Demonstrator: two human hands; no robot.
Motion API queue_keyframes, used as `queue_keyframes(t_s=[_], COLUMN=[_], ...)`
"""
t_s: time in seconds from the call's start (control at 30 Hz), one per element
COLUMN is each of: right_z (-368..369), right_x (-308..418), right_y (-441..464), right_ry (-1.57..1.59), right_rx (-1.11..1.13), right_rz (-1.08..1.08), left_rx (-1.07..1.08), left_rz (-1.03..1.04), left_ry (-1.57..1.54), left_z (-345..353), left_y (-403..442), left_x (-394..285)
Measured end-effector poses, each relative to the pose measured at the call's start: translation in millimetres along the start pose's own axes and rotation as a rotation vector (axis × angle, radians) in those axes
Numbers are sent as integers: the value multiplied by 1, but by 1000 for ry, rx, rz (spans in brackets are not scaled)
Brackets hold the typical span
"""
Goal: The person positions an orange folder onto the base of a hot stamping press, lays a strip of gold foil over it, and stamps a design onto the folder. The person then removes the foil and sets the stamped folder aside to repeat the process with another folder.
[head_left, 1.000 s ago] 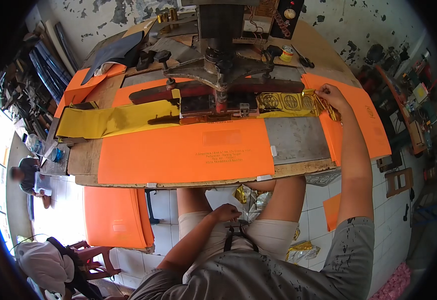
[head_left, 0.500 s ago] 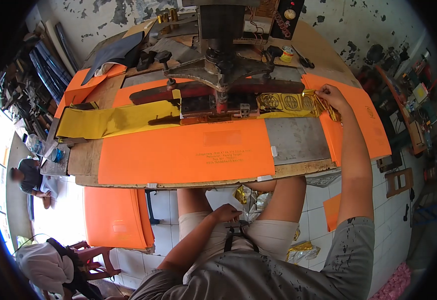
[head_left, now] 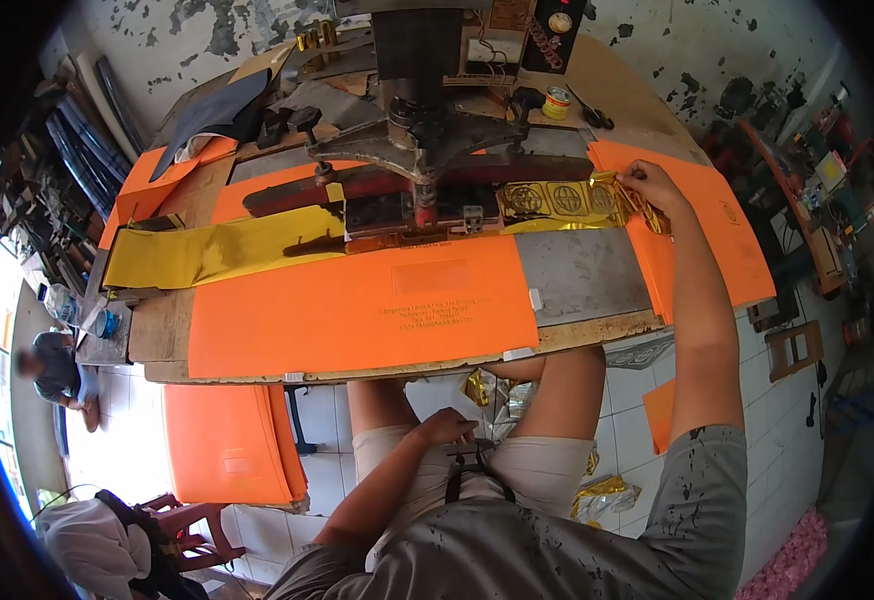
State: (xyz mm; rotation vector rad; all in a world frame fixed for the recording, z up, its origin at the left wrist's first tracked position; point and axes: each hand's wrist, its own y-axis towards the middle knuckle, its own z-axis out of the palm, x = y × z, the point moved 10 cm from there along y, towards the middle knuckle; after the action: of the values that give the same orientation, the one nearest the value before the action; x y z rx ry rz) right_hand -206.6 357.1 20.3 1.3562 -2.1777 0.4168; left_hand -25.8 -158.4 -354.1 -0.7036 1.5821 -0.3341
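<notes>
Pinching gold foil, already bearing round imprints beside the press, by its crumpled end in the right hand, while resting the left hand over the shorts, grip impossible to tell.

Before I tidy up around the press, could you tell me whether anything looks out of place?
Yes: crumpled gold foil lies on the white tiled floor, looking like dropped scrap, and the painted wall behind is peeling in dark patches.

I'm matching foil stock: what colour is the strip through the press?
The foil strip is shiny gold; head view.
</notes>
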Motion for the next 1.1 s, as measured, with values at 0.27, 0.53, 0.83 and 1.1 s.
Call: queue_keyframes(t_s=[0.27,0.53,0.83,1.1], right_z=[2,4,2,1], right_x=[-7,-8,-8,-5], right_y=[5,5,4,1], right_ry=[49,70,48,29], right_rx=[11,22,8,7], right_rz=[0,4,12,31], left_rx=[-9,-12,-14,-14], left_rz=[-16,-2,8,20], left_ry=[-1,3,40,20], left_z=[-1,-3,-1,1], left_y=[0,-3,0,3], left_x=[1,-4,-1,2])
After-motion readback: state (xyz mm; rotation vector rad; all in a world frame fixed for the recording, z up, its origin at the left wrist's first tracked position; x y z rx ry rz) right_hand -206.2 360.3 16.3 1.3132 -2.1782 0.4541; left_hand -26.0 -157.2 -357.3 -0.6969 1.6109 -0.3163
